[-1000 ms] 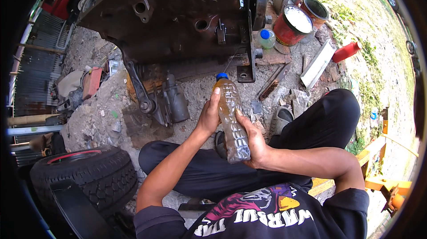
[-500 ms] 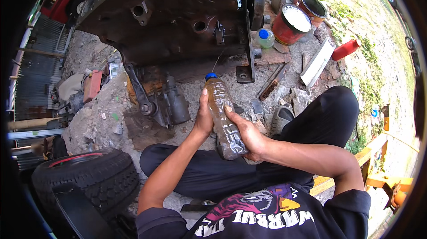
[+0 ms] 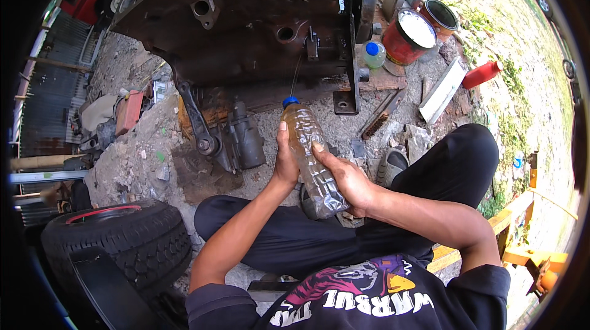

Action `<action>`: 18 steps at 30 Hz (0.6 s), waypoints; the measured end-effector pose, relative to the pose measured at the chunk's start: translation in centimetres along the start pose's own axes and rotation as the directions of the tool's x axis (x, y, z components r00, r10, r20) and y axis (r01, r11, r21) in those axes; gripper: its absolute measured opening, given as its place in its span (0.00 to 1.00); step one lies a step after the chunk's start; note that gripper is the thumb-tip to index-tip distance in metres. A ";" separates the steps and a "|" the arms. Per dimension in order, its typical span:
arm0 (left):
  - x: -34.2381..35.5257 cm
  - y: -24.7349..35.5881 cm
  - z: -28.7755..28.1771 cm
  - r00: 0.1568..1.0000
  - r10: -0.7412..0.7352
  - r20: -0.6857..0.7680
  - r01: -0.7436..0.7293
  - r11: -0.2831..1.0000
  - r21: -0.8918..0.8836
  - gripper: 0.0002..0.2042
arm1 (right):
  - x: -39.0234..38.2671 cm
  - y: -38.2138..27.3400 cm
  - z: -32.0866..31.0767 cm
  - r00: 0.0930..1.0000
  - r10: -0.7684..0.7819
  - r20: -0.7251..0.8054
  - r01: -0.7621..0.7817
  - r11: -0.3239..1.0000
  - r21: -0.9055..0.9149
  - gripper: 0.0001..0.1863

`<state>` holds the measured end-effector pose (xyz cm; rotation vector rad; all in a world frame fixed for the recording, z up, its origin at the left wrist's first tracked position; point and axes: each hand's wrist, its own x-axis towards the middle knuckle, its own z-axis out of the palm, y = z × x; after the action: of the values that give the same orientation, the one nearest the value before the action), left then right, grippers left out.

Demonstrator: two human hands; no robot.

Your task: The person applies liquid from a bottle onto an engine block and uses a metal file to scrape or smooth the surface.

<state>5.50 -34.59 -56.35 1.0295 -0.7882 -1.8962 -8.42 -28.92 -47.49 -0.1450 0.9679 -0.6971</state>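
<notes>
Both my hands are wrapped around a clear plastic bottle of brownish liquid, tilted with its blue cap away from me. My left hand grips the side near the cap, thumb up. My right hand presses the bottle lower down, its thumb on the front. From the cap a thin jet of liquid squirts toward the side of a dark, greasy engine block. The bottle does not touch the block.
Beyond the block's right end stand a blue-capped bottle, a red paint can and another can. Nearby lie a wire brush and a red bottle. A tyre lies at lower left, a dark cylindrical part under the block.
The view has shifted slightly, so the block sits a little farther right and lower. The jet from the cap stands somewhat steeper. Both hands keep their hold on the bottle.
</notes>
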 end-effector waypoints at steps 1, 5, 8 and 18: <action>0.0 0.4 0.3 0.999 0.025 0.029 -0.024 0.999 -0.022 0.32 | -0.2 -0.3 0.1 1.000 -0.026 0.009 0.026 1.000 -0.013 0.30; 0.6 0.9 0.7 1.000 0.021 0.003 -0.022 0.995 0.098 0.33 | 0.2 -0.2 -0.2 0.996 -0.083 0.013 0.083 0.997 -0.003 0.30; 0.4 0.8 0.9 0.999 0.034 0.015 -0.035 0.998 0.044 0.33 | 0.3 0.0 -0.6 0.997 -0.082 0.007 0.082 0.997 0.002 0.30; 0.5 2.1 2.2 0.992 0.127 0.018 -0.128 0.990 0.063 0.33 | -0.2 -2.2 -1.1 0.992 -0.124 0.010 0.124 0.977 -0.174 0.31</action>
<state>4.15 -35.70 -53.76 0.9814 -0.9065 -1.7809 -10.41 -30.28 -47.05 -0.3611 1.0268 -0.7261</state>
